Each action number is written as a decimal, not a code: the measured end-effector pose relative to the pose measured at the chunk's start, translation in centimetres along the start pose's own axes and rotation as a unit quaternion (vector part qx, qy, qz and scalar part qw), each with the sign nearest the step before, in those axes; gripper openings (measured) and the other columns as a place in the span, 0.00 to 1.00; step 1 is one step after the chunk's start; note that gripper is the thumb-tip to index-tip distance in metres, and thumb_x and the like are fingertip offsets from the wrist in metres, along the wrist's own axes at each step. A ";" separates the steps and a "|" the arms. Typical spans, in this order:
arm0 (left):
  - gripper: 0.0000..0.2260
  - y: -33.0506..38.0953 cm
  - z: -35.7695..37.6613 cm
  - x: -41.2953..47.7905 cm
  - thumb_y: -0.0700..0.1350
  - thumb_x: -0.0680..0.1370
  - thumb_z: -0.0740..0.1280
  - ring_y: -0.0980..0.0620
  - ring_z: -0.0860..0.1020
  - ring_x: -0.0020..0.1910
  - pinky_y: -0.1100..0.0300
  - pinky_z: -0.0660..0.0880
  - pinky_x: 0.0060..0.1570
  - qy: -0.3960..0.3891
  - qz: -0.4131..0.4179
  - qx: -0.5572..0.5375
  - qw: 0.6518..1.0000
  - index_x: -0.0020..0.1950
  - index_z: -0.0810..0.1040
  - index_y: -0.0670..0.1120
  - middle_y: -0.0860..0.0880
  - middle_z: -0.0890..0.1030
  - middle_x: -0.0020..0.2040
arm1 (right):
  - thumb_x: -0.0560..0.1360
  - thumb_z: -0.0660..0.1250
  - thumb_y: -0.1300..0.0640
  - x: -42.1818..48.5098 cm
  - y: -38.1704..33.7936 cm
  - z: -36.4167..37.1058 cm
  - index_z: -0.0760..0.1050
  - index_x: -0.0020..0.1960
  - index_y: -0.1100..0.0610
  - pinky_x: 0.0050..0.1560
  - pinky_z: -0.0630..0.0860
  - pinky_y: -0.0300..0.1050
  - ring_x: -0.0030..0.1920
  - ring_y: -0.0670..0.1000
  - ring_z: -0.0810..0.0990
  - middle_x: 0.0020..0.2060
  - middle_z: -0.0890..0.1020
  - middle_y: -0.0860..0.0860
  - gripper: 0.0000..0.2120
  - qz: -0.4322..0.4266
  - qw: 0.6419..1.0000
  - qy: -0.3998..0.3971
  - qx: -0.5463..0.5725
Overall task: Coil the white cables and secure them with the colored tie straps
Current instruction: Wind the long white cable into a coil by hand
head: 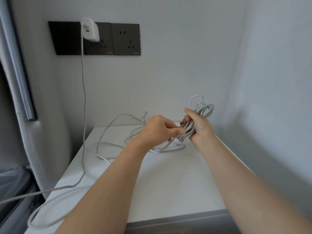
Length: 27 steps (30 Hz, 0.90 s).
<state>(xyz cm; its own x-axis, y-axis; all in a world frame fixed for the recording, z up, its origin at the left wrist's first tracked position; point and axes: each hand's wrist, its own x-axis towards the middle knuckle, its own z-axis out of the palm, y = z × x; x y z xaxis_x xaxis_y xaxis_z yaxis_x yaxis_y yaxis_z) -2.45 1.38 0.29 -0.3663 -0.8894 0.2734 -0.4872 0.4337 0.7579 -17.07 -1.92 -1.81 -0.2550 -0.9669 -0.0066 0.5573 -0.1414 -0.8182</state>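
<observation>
Far left of my fingers and high on the wall, a white charger (90, 29) sits in a black socket panel (67, 39), and its cord (83, 98) hangs down. Nearer on the left, the loose white cable (108, 146) loops over the tabletop (168, 183). My left fingers (175, 132) pinch a strand of it just beside the bundle. My right fingers (190, 113) are clamped round the coiled bundle (205, 108), held above the tabletop, with loops sticking out beyond them.
</observation>
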 end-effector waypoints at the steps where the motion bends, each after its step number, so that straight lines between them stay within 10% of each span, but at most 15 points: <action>1: 0.07 0.0 0.0 0.0 0.53 0.69 0.74 0.60 0.70 0.24 0.66 0.68 0.31 -0.003 -0.002 0.003 1.000 0.39 0.85 0.50 0.52 0.78 0.26 | 0.72 0.69 0.61 0.0 0.0 0.0 0.70 0.27 0.56 0.32 0.71 0.43 0.23 0.47 0.72 0.20 0.71 0.49 0.16 -0.001 1.000 0.005 0.003; 12: 0.02 0.1 0.3 -0.1 0.45 0.70 0.74 0.62 0.72 0.24 0.76 0.64 0.26 0.011 -0.001 0.071 0.997 0.41 0.84 0.47 0.53 0.78 0.26 | 0.74 0.69 0.55 -0.5 -0.2 0.3 0.73 0.37 0.56 0.40 0.77 0.45 0.28 0.47 0.80 0.23 0.77 0.48 0.10 0.041 0.994 -0.004 0.101; 19: 0.10 0.2 0.2 0.1 0.46 0.65 0.78 0.58 0.72 0.31 0.69 0.68 0.33 0.039 0.011 0.029 0.999 0.35 0.77 0.48 0.53 0.75 0.31 | 0.76 0.66 0.57 -0.6 -0.4 0.5 0.65 0.31 0.54 0.35 0.75 0.43 0.19 0.45 0.64 0.18 0.63 0.47 0.17 0.031 0.993 -0.013 0.117; 24: 0.35 -0.4 -0.1 0.4 0.57 0.63 0.77 0.57 0.71 0.48 0.65 0.68 0.51 -0.007 0.005 0.082 0.997 0.66 0.71 0.50 0.54 0.74 0.57 | 0.76 0.66 0.53 -0.7 -0.7 0.5 0.64 0.30 0.54 0.38 0.74 0.42 0.25 0.47 0.67 0.21 0.64 0.48 0.18 0.017 0.993 -0.042 0.105; 27: 0.33 -0.3 0.3 0.4 0.59 0.62 0.77 0.52 0.74 0.52 0.63 0.68 0.51 -0.041 0.018 0.124 0.991 0.63 0.74 0.49 0.52 0.75 0.54 | 0.75 0.67 0.53 -0.8 -0.5 0.9 0.63 0.30 0.56 0.35 0.74 0.42 0.28 0.48 0.67 0.24 0.63 0.50 0.19 0.005 0.995 -0.061 0.077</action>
<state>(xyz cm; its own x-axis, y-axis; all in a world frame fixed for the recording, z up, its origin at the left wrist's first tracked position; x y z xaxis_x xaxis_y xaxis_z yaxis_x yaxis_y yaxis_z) -2.66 0.89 0.03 -0.4449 -0.8624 0.2416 -0.6487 0.4963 0.5770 -16.46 -1.29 -0.89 -0.1560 -0.9857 0.0636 0.6759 -0.1534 -0.7209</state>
